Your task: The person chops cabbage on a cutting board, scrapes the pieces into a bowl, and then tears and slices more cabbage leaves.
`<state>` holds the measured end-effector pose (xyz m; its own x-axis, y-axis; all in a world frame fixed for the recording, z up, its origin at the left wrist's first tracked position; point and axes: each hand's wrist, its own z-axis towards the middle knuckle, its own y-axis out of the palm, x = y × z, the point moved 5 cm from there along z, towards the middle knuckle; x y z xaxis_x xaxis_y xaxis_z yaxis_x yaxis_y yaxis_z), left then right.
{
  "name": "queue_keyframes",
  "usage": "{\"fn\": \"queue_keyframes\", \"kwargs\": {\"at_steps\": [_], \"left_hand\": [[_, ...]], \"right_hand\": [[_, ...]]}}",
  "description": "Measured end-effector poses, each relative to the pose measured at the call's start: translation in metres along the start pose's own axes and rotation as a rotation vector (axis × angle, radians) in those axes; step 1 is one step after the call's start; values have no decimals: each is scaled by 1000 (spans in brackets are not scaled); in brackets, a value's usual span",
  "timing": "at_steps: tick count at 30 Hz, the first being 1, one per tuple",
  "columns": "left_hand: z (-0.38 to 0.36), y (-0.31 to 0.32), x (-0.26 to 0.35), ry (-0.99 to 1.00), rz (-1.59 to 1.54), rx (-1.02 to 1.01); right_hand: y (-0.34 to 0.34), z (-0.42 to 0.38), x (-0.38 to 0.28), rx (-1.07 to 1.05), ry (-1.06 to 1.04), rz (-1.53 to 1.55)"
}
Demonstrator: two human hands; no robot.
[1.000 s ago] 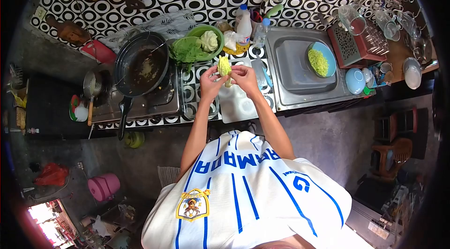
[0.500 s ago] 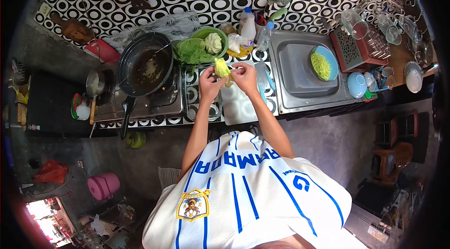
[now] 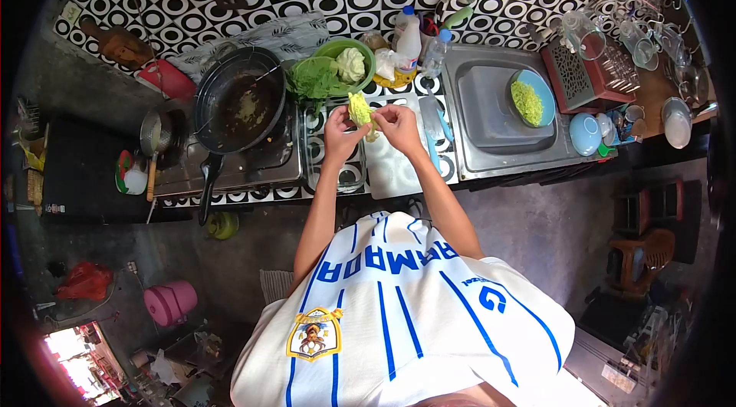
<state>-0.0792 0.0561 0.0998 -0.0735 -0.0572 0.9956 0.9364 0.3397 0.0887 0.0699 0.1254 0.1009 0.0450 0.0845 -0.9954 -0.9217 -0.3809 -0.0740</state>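
A yellow-green cabbage leaf (image 3: 359,109) is held up between both hands over the counter. My left hand (image 3: 341,134) pinches it from the left, fingers closed. On the other side my right hand (image 3: 396,128) grips its lower right edge with fingertips together. Under the hands lies a pale cutting board (image 3: 391,173). Just right of the board rests a knife with a blue handle (image 3: 434,152). Behind the hands stands a green bowl (image 3: 369,64) holding a pale cauliflower-like or cabbage piece (image 3: 351,64), with leafy greens (image 3: 313,79) at its left side.
A large black wok (image 3: 240,100) sits on the stove at left, its handle jutting over the front edge. At right, a blue bowl of shredded greens (image 3: 527,104) stands in the steel sink (image 3: 502,165). Bottles (image 3: 407,43) line the back. A glass dish (image 3: 351,177) is left of the board.
The leaf has turned and bunched a little between my fingers. My right hand has shifted slightly left, closer to my left hand.
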Motion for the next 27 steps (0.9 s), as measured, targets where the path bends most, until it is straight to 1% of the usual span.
{"fn": "queue_keyframes", "kwargs": {"at_steps": [1,4,7,10,14,19,21,22,25,27], "left_hand": [[-1,-1,0,-2,-3,3],[-3,-7,-4,-71,-42,77],[-2,-14,-10,-129,-138,73],[-8,-22,-15,-218,-266,121],[-6,-30,-23,-160,-234,27],[-9,-38,-19,-217,-312,15],[-7,-38,-20,-261,-375,-17],[-8,-37,-19,-254,-349,-27],[-8,-36,-17,-237,-287,-52],[-7,-36,-16,-229,-270,-61]], "right_hand": [[3,-1,-2,7,-19,-31],[10,-3,-1,41,12,2],[20,-8,3,64,58,76],[27,-13,10,97,102,114],[38,-16,12,-19,92,85],[43,-10,4,-101,11,60],[44,-8,4,-105,-16,-13],[45,-8,3,-104,-29,-50],[46,-6,8,-99,56,-69],[46,-6,9,-73,72,-90]]}}
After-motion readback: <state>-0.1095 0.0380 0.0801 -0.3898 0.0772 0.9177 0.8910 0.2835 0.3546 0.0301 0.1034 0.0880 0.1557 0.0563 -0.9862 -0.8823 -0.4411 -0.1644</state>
